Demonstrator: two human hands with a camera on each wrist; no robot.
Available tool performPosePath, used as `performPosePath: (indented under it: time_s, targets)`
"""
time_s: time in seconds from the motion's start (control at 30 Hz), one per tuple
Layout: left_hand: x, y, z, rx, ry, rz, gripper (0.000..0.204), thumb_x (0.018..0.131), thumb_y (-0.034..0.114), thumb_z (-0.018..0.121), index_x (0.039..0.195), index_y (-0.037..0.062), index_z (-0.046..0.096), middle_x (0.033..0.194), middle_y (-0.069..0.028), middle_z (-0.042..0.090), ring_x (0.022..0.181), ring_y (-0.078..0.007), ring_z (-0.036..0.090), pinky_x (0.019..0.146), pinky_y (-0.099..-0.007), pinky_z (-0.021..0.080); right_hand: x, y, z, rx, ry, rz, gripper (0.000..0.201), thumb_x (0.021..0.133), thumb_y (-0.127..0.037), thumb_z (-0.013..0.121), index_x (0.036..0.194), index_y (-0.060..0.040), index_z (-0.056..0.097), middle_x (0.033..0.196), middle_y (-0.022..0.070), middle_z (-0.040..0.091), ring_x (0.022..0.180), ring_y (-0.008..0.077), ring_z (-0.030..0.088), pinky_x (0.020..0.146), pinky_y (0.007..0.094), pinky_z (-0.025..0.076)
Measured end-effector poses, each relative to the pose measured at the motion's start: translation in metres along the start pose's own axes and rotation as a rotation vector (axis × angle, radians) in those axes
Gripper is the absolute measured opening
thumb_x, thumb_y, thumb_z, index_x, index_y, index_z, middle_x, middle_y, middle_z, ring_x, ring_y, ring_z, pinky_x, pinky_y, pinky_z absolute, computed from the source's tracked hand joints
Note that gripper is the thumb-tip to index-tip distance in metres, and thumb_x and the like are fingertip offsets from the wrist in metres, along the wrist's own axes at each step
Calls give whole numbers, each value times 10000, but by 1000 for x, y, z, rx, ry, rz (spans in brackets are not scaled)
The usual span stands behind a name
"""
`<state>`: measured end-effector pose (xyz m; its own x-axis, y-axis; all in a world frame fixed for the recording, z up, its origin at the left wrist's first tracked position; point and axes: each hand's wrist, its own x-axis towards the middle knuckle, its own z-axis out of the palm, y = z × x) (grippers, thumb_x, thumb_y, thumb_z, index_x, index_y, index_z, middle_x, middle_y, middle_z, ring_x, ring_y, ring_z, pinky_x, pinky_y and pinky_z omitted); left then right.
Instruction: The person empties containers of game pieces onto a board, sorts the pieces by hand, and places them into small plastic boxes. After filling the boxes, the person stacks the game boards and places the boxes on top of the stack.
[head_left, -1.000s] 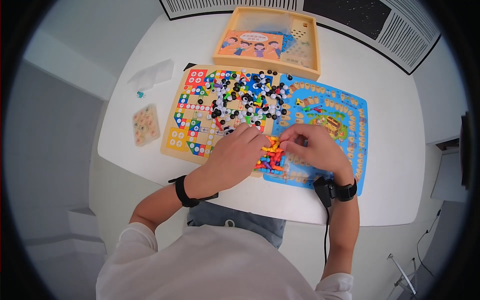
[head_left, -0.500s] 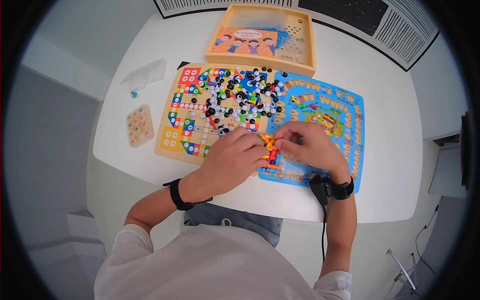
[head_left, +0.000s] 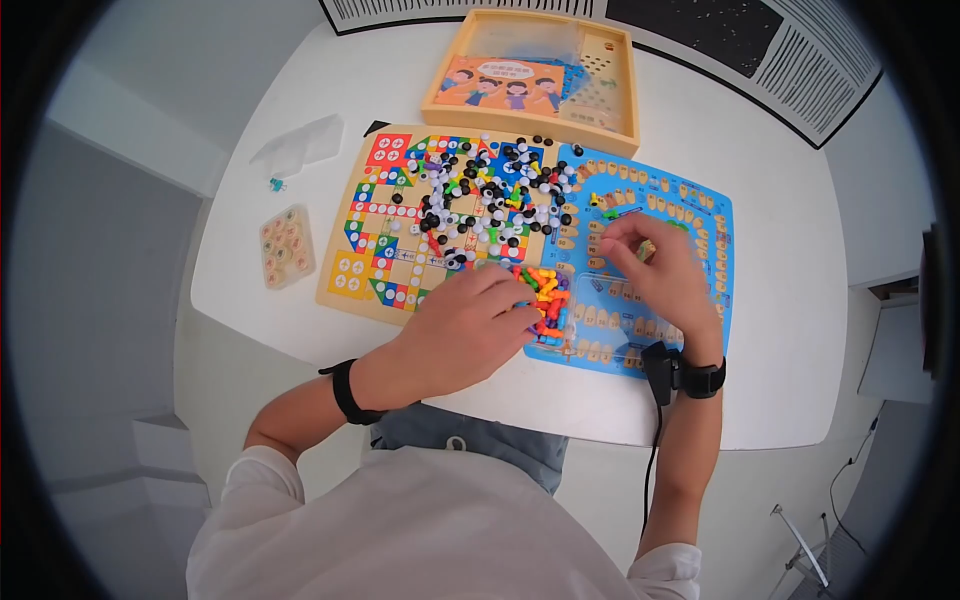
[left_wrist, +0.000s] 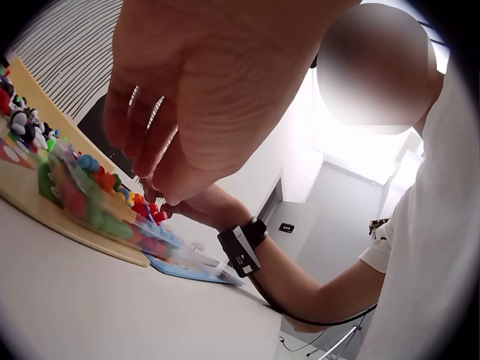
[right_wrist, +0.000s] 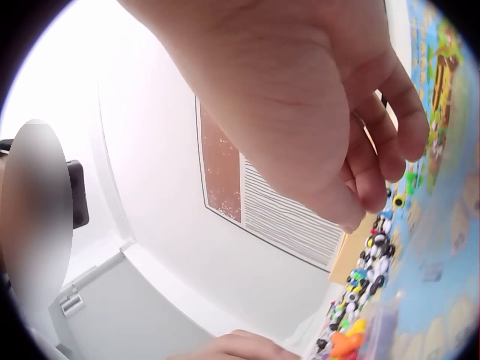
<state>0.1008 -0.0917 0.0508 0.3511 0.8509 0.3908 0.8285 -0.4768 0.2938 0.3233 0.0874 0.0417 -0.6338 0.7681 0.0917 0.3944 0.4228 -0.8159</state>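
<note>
A clear box (head_left: pixel 568 345) full of small coloured pieces (head_left: pixel 553 300) stands where two game boards meet. My left hand (head_left: pixel 465 325) reaches over its left side, fingers bent down at the pieces; their tips are partly hidden. In the left wrist view, the left hand (left_wrist: pixel 195 97) hangs above red pieces (left_wrist: pixel 153 213). My right hand (head_left: pixel 662 275) hovers over the blue board (head_left: pixel 600 365), right of the box. Its fingers are loosely bent, with nothing visible between them in the right wrist view, where the hand (right_wrist: pixel 300 120) is near the board.
Black and white pieces lie scattered on the ludo-style board (head_left: pixel 335 300). Behind the boards is a wooden tray (head_left: pixel 530 133) with an orange booklet (head_left: pixel 500 85). At the left are a clear container (head_left: pixel 305 145) and a small case of round pieces (head_left: pixel 287 247).
My right hand has moved away from the box, up and right over the blue board, uncovering more of the coloured pieces. The left hand has stayed beside the box.
</note>
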Motion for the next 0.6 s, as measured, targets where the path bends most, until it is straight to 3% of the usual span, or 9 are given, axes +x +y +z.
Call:
performPosePath:
  time_s: [0.13, 0.17, 0.2, 0.27, 0.33, 0.43, 0.5, 0.53, 0.6]
  targets:
    - [-6, -9, -17, -27, -18, -159, 547, 747, 254, 917, 1226, 96, 708, 1310, -67, 653, 1224, -306, 587, 1027, -433, 520, -4, 8, -19, -69, 15, 125, 259, 985, -242, 768, 1042, 10, 755, 846, 96, 735, 745, 161, 653, 703, 306, 533]
    - [-8, -12, -20, -27, -45, -215, 685, 725, 297, 939, 1325, 102, 671, 1399, -80, 613, 1296, -329, 549, 1091, -453, 489, -6, 16, -22, -86, -31, 156, 301, 998, -285, 753, 1051, 12, 754, 839, 98, 731, 733, 162, 653, 689, 307, 530]
    - [-10, -14, -23, -31, -48, -213, 685, 725, 297, 939, 1325, 102, 671, 1399, -80, 613, 1296, -329, 549, 1091, -453, 489, -6, 14, -23, -104, -79, 189, 344, 1011, -328, 739, 1061, 13, 752, 832, 101, 726, 721, 162, 653, 675, 308, 528]
    - [-16, -19, -27, -69, -190, -311, 843, 713, 335, 950, 1440, 102, 590, 1503, -93, 533, 1388, -350, 463, 1166, -478, 426, -7, 9, -30, -123, -117, 251, 376, 1017, -359, 729, 1072, 12, 752, 828, 101, 723, 701, 159, 648, 657, 308, 523]
    - [-21, -23, -25, -80, -210, -314, 857, 717, 331, 947, 1454, 98, 577, 1512, -94, 523, 1395, -350, 454, 1172, -474, 424, -8, 8, -33, -145, -158, 308, 407, 1023, -391, 719, 1084, 10, 751, 824, 102, 721, 681, 155, 642, 639, 309, 519]
    - [-24, -28, -19, -89, -226, -312, 869, 722, 322, 945, 1467, 90, 563, 1519, -96, 515, 1398, -350, 451, 1179, -470, 421, -10, 14, -36, -86, -190, 248, 466, 1038, -461, 685, 1088, -3, 758, 820, 84, 711, 653, 138, 628, 617, 295, 513]
    - [-23, -30, -18, -90, -221, -305, 868, 722, 316, 945, 1467, 87, 563, 1517, -97, 517, 1393, -350, 457, 1180, -469, 421, -8, 11, -43, 112, -267, 349, 502, 1076, -502, 608, 1087, -21, 752, 825, 44, 696, 668, 123, 643, 618, 278, 516]
    - [-23, -30, -18, -94, -220, -298, 869, 720, 307, 945, 1467, 83, 562, 1515, -102, 517, 1389, -349, 461, 1177, -468, 422, -8, 12, -45, 109, -266, 348, 502, 1076, -502, 608, 1087, -21, 752, 825, 44, 696, 668, 123, 643, 618, 278, 516]
    - [-22, -30, -17, -95, -216, -293, 871, 718, 298, 946, 1468, 78, 561, 1512, -106, 517, 1385, -348, 466, 1174, -466, 424, -7, 14, -50, 385, -330, 288, 515, 1115, -510, 519, 1095, -39, 726, 838, 13, 680, 707, 115, 666, 623, 266, 531]
